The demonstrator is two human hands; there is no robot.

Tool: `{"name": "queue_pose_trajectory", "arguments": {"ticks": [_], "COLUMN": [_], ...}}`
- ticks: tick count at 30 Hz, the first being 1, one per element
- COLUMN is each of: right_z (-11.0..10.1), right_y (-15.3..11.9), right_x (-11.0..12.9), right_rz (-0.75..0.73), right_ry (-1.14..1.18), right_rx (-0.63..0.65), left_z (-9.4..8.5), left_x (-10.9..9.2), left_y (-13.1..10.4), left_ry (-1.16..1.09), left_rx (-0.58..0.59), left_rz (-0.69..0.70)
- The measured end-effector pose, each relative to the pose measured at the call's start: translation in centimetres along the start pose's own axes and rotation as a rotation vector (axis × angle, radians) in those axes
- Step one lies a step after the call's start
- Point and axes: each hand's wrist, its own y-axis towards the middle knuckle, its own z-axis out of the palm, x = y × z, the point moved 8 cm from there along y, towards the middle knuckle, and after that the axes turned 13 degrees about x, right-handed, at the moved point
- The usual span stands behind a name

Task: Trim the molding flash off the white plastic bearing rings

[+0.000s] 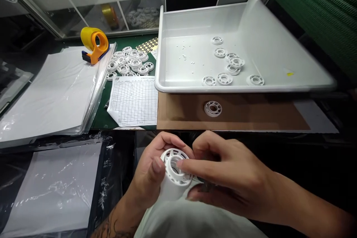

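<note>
In front of my lap, my left hand (152,173) holds a white slotted plastic ring (167,167), its thumb on the near side and its fingers curled behind. The ring is tilted, its round face and central hole turned up toward me. My right hand (231,171) reaches in from the right, with one fingertip at the edge of the central hole. Its other fingers are curled, and something dark and small between them is too hidden to name. A similar white ring (213,109) lies flat on the brown cardboard (181,113) just beyond my hands.
A large white tray (223,88) holds several rings and small white scraps. Left of it are a pile of rings (135,62), a printed form (134,100) and a sticker sheet (147,45). An orange tape dispenser (100,48) rests on stacked plastic-covered sheets (55,89).
</note>
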Motion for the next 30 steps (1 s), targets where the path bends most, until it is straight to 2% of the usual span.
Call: {"name": "queue_pose_trajectory", "arguments": {"ticks": [3,7,10,13,16,19,23,30], "right_z": [0.9,0.8,0.6,0.3,-0.4,-0.4,0.1,0.0], "right_y": [0.5,0.4,0.3,0.3,0.2,0.2,0.5,1.2], "right_x": [-0.4,-1.1,-0.9,-0.6,-0.8,-0.7,0.1,0.9], "right_rz": [-0.048,-0.061,-0.072,-0.061,0.024,0.125,0.216,0.193], "right_ry": [-0.002,-0.058,-0.079,-0.034,0.114,0.207,0.173,0.104], "right_rx": [0.004,0.037,0.080,0.085,0.043,0.106,0.251,0.241], "left_z": [-0.7,-1.3,-1.7,-1.8,-1.6,-1.3,-0.4,0.7], "left_x": [0.5,1.5,1.4,0.6,-0.6,-1.9,-3.5,-4.7], "left_y": [-0.4,-0.9,-1.5,-1.9,-2.3,-2.8,-3.3,-4.1], "left_ry": [0.054,0.070,0.142,0.193,0.255,0.360,0.553,0.818], "left_rx": [-0.107,-0.035,-0.024,-0.047,-0.059,-0.083,-0.098,-0.080], "left_rz": [-0.016,-0.028,-0.053,-0.041,0.021,0.082,0.158,0.246]}}
